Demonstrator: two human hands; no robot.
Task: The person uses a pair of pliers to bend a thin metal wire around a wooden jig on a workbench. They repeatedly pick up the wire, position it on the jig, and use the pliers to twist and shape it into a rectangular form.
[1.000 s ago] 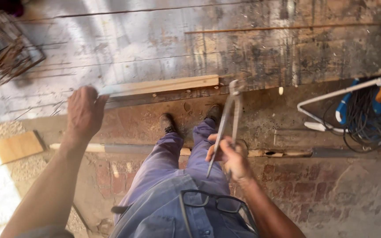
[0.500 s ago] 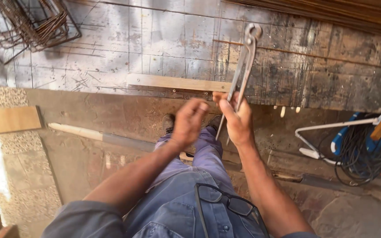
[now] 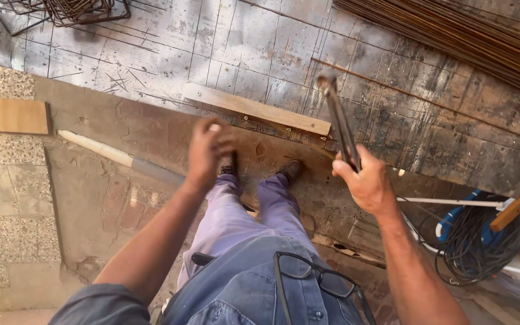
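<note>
Seen from the head camera, the right hand (image 3: 365, 183) is wrapped around the handles of long metal pincers (image 3: 339, 123), whose closed head points up and away over the far surface (image 3: 151, 54), a worn grey board scored with lines. The left hand (image 3: 207, 150) is raised and blurred, holding nothing; whether its fingers are spread or curled cannot be told. Between the two hands, below them, are the person's dark shoes (image 3: 290, 170) on a brown floor. A pale wooden strip (image 3: 254, 108) lies slanted along the near edge of the surface, just left of the pincers. Far right, a bundle of rusty steel rods (image 3: 452, 36) runs diagonally; far left, bent wire frames (image 3: 61, 9) lie in a heap. To the near right sits a coil of dark cable (image 3: 482, 241) beside a blue object. At the left edge lies a flat wooden block (image 3: 13, 115). Folded glasses (image 3: 314, 277) hang at the blue shirt front. No packages, labels or signs show.
</note>
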